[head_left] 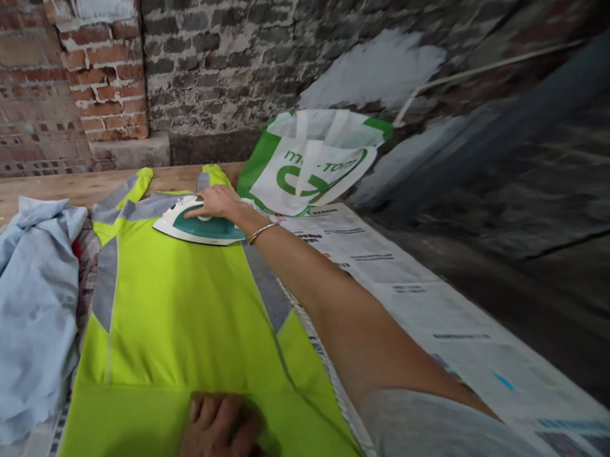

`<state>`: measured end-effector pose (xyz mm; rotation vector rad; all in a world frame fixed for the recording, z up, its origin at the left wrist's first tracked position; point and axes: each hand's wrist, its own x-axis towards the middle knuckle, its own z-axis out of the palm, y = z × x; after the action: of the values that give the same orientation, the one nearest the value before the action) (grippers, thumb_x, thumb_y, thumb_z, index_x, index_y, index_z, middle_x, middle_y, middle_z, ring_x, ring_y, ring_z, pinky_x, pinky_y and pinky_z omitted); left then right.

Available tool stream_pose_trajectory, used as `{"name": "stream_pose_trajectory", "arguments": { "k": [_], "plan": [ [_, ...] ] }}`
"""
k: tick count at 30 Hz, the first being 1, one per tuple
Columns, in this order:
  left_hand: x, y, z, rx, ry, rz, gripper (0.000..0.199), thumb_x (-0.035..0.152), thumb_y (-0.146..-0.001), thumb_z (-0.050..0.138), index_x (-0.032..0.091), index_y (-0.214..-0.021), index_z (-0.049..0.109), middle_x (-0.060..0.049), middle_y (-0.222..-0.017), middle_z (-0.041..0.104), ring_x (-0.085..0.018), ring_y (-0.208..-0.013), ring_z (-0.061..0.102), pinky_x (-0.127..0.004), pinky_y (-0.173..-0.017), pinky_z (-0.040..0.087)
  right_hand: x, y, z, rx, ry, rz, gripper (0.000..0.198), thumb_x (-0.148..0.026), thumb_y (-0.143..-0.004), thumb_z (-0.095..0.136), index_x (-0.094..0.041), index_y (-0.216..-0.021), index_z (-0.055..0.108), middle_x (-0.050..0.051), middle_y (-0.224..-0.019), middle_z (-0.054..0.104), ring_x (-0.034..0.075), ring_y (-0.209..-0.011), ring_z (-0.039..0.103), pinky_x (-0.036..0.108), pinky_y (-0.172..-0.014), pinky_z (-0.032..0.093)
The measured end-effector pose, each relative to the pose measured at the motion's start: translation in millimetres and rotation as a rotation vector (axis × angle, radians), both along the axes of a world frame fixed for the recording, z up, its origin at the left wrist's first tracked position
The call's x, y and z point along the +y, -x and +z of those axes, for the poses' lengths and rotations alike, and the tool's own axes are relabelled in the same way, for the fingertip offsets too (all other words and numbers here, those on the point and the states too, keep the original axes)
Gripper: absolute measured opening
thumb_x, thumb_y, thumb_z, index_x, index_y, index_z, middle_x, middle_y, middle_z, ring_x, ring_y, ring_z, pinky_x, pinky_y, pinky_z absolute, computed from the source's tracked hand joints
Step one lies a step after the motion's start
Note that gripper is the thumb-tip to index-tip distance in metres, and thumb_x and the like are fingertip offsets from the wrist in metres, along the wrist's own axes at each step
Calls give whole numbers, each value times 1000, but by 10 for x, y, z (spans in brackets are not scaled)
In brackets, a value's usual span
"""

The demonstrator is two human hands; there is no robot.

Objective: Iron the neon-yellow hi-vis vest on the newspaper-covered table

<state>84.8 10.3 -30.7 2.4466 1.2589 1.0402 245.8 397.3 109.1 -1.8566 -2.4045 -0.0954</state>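
Note:
My right hand (218, 202) is closed around the handle of a white and teal clothes iron (205, 232). The iron's tip points left and its soleplate rests on the upper part of a neon-yellow garment with grey panels (182, 304). The garment lies spread out lengthwise, its narrow top ends pointing away from me. Close to the bottom edge of the view, my left hand (218, 429) presses on the garment's lower part with bent, curled fingers. The frame cuts off the rest of that hand, and any cloth inside the fingers is hidden.
A light-blue crumpled cloth (32, 299) lies to the left. Printed newspaper sheets (412, 299) cover the surface to the right. A white and green bag (312, 162) stands at the back, before a brick wall (215, 65). A wooden board edge (179, 177) runs along the far side.

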Motion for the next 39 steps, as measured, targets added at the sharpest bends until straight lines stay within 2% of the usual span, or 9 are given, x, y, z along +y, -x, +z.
{"name": "stream_pose_trajectory", "arguments": {
  "k": [2, 5, 12, 17, 22, 26, 29, 35, 39],
  "plan": [
    [6, 26, 64, 36, 29, -28, 34, 14, -77, 65, 26, -109, 61, -4, -105, 69, -23, -89, 62, -39, -78, 47, -22, -11, 14, 3, 9, 13, 89, -91, -75, 54, -17, -119, 75, 19, -120, 75, 37, -113, 66, 40, -90, 48],
    [8, 84, 205, 69, 81, -84, 31, 11, -81, 65, 25, -109, 62, -4, -109, 68, -22, -93, 61, -37, -82, 48, -248, -2, 62, -7, 54, 45, 80, -90, -75, 56, -20, -108, 78, 16, -113, 77, 35, -108, 68, 37, -83, 49],
    [-41, 153, 297, 94, 110, -62, 27, 11, -82, 70, 24, -105, 65, -3, -111, 67, -23, -98, 59, -40, -87, 48, -1362, 144, 172, -42, 120, 138, 67, -87, -78, 58, -24, -93, 76, 10, -95, 80, 30, -96, 72, 31, -70, 42],
    [-69, 183, 334, 147, 116, -52, 22, 15, -85, 72, 24, -105, 67, -3, -110, 66, -23, -100, 58, -40, -89, 46, -2221, 283, 202, -49, 161, 137, 62, -86, -79, 58, -27, -90, 74, 9, -89, 80, 30, -94, 74, 31, -69, 42],
    [-73, 190, 329, 125, 104, -43, 19, 14, -85, 71, 23, -102, 68, -3, -111, 67, -22, -100, 58, -39, -88, 45, -2606, 320, 189, -67, 171, 152, 58, -83, -77, 63, -28, -93, 75, 10, -91, 81, 33, -94, 75, 33, -68, 44],
    [-77, 181, 286, 103, 90, -51, 22, 12, -83, 71, 23, -101, 67, -3, -111, 66, -22, -99, 58, -39, -88, 46, -2511, 325, 167, -72, 144, 156, 59, -82, -78, 63, -28, -97, 75, 11, -93, 81, 33, -95, 75, 32, -70, 45],
    [-83, 167, 264, 98, 84, -44, 24, 12, -82, 70, 24, -104, 66, -3, -111, 66, -22, -99, 58, -40, -88, 47, -2234, 338, 150, -67, 121, 136, 60, -82, -82, 59, -27, -101, 75, 12, -96, 81, 32, -98, 75, 32, -72, 46],
    [-55, 113, 209, 76, 67, -52, 25, 15, -83, 67, 25, -105, 64, -5, -110, 67, -23, -95, 61, -38, -82, 48, -1181, 293, 73, -42, 35, 82, 72, -87, -82, 53, -22, -107, 75, 15, -105, 80, 33, -105, 72, 34, -79, 48],
    [-9, 55, -1, 61, -30, -26, 23, 21, -80, 69, 25, -102, 63, -5, -103, 69, -23, -87, 62, -37, -75, 47, -416, 215, 21, -21, 10, 28, 79, -87, -81, 53, -20, -116, 76, 18, -115, 77, 35, -110, 69, 39, -87, 50]
  ]
}}
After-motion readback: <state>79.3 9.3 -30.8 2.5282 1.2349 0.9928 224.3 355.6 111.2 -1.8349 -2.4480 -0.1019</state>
